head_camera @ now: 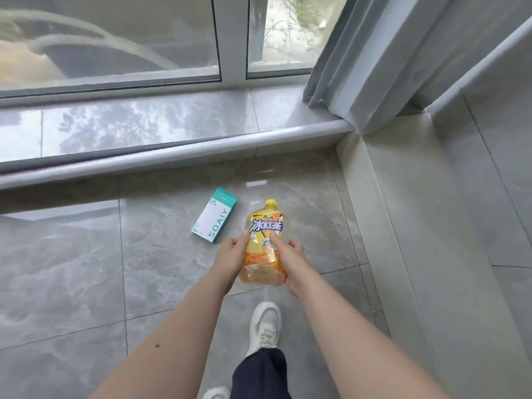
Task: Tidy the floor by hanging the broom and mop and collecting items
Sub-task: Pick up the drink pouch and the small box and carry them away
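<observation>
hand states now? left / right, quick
Left hand: closed on the left side of the bottle.
Right hand: closed on the bottle's right side, index finger across the label.

Left floor (63,269): lying open.
Centre: box (214,216) sitting just beside bottle (266,240).
Right: wall (431,240) closing in.

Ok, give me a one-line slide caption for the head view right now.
Both hands, left hand and right hand, hold a yellow-capped iced tea bottle above the grey floor; a teal-and-white box lies beside it.
</observation>
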### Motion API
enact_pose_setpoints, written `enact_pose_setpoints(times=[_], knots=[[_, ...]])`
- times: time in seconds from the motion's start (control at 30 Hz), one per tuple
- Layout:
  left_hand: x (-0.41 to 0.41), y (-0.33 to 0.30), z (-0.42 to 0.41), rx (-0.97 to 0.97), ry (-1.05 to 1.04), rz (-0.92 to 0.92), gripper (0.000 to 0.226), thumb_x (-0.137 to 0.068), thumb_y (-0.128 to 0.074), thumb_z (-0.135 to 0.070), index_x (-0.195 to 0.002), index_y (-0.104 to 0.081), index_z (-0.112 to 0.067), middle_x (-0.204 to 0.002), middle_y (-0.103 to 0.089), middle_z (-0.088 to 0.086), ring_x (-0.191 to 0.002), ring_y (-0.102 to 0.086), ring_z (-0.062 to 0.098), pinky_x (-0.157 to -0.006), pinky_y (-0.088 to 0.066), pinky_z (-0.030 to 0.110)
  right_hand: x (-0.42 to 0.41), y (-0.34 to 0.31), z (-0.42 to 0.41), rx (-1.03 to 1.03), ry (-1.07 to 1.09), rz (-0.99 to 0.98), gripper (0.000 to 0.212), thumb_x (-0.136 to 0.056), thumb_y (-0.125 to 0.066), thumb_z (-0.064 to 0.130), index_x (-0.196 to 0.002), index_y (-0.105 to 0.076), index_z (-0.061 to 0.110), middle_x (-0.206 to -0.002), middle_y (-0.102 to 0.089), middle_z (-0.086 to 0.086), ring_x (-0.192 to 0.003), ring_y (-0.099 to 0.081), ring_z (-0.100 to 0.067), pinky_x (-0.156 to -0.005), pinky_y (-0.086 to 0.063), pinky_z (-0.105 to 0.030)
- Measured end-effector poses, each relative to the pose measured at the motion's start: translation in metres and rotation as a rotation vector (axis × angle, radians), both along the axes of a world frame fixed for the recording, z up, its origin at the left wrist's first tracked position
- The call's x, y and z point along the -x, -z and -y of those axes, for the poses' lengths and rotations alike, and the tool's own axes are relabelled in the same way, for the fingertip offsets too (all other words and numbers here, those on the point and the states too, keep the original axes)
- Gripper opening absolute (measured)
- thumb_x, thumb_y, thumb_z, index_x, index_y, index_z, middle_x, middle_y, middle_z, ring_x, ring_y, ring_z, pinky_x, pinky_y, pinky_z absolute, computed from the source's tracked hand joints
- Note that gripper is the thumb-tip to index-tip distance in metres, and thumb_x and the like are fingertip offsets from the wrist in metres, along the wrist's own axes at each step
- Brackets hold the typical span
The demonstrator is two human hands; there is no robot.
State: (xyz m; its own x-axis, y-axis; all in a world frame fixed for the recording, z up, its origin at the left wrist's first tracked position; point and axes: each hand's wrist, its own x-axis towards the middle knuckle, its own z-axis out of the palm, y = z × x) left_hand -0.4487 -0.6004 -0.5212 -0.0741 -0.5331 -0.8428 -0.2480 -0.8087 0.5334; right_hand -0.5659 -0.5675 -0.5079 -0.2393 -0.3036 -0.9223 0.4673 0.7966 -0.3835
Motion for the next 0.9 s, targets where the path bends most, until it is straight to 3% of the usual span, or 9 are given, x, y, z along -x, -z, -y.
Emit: enact_pose_setpoints(times=[0.07, 0.17, 0.3, 0.4, 0.5, 0.57, 0.67, 0.9], knots=[[0.001, 0.005, 0.018, 0.007, 0.016, 0.049, 0.054, -0.096, -0.035, -0.050, -0.117, -0.058, -0.006, -0.118, -0.064, 0.015, -0.107, -0.062, 0.029, -0.095, -0.051, 0.046, 0.001, 0.005, 0.019, -0.004, 0.005, -0.023, 0.064, -0.084, -0.066, 0.042, -0.132, -0.028, 0.021, -0.117, -0.059, -0.007, -0.070, -0.063, -0.015, -0.042, -0.047, -0.020], [-0.004, 0.015, 0.041, 0.029, -0.025, 0.125, 0.059, -0.098, -0.025, -0.050, -0.122, -0.054, -0.004, -0.125, -0.059, 0.017, -0.117, -0.056, 0.033, -0.103, -0.044, 0.052, -0.001, 0.014, 0.045, -0.029, -0.002, -0.042, 0.065, -0.085, -0.065, 0.041, -0.134, -0.027, 0.022, -0.112, -0.057, -0.005, -0.073, -0.063, -0.016, -0.047, -0.047, -0.023], [-0.015, 0.036, 0.063, 0.029, -0.045, 0.183, 0.048, -0.098, -0.031, -0.045, -0.116, -0.051, -0.006, -0.121, -0.059, 0.016, -0.114, -0.056, 0.034, -0.101, -0.045, 0.050, -0.008, 0.035, 0.069, -0.062, 0.004, -0.070, 0.066, -0.084, -0.066, 0.042, -0.134, -0.029, 0.022, -0.118, -0.056, -0.006, -0.092, -0.064, -0.026, -0.058, -0.052, -0.030], [-0.027, 0.061, 0.072, 0.039, 0.016, 0.251, 0.035, -0.096, -0.046, -0.030, -0.122, -0.048, -0.006, -0.122, -0.058, 0.016, -0.112, -0.057, 0.034, -0.096, -0.046, 0.041, -0.016, 0.059, 0.075, -0.083, 0.022, -0.199, 0.068, -0.081, -0.068, 0.043, -0.135, -0.033, 0.021, -0.125, -0.057, -0.007, -0.099, -0.061, -0.026, -0.075, -0.056, -0.037], [-0.035, 0.092, 0.086, 0.067, 0.074, 0.289, 0.047, -0.092, -0.055, -0.019, -0.135, -0.040, -0.010, -0.125, -0.055, 0.014, -0.111, -0.056, 0.031, -0.090, -0.045, 0.034, -0.022, 0.094, 0.083, -0.054, 0.019, -0.299, 0.075, -0.080, -0.069, 0.043, -0.140, -0.029, 0.022, -0.131, -0.055, -0.006, -0.110, -0.060, -0.027, -0.095, -0.052, -0.043], [-0.040, 0.123, 0.096, 0.088, 0.099, 0.306, 0.055, -0.090, -0.058, -0.015, -0.140, -0.036, -0.014, -0.130, -0.052, 0.013, -0.113, -0.056, 0.030, -0.088, -0.044, 0.031, -0.027, 0.124, 0.089, -0.040, 0.033, -0.327, 0.076, -0.080, -0.069, 0.041, -0.140, -0.028, 0.022, -0.131, -0.055, -0.006, -0.110, -0.060, -0.027, -0.096, -0.051, -0.043], [-0.041, 0.165, 0.104, 0.126, 0.174, 0.350, 0.062, -0.087, -0.060, -0.011, -0.142, -0.034, -0.012, -0.137, -0.048, 0.014, -0.123, -0.051, 0.030, -0.098, -0.044, 0.035, -0.035, 0.161, 0.094, -0.032, 0.051, -0.354, 0.074, -0.080, -0.070, 0.038, -0.140, -0.030, 0.021, -0.131, -0.054, -0.005, -0.107, -0.059, -0.024, -0.095, -0.051, -0.037], [-0.032, 0.237, 0.115, 0.306, 0.460, 0.603, 0.082, -0.080, -0.067, -0.017, -0.149, -0.022, -0.018, -0.149, -0.031, 0.009, -0.138, -0.028, 0.028, -0.113, -0.026, 0.039, -0.036, 0.226, 0.095, 0.022, -0.031, -0.524, 0.076, -0.079, -0.071, 0.035, -0.142, -0.030, 0.022, -0.135, -0.050, -0.006, -0.123, -0.050, -0.023, -0.105, -0.042, -0.039]])
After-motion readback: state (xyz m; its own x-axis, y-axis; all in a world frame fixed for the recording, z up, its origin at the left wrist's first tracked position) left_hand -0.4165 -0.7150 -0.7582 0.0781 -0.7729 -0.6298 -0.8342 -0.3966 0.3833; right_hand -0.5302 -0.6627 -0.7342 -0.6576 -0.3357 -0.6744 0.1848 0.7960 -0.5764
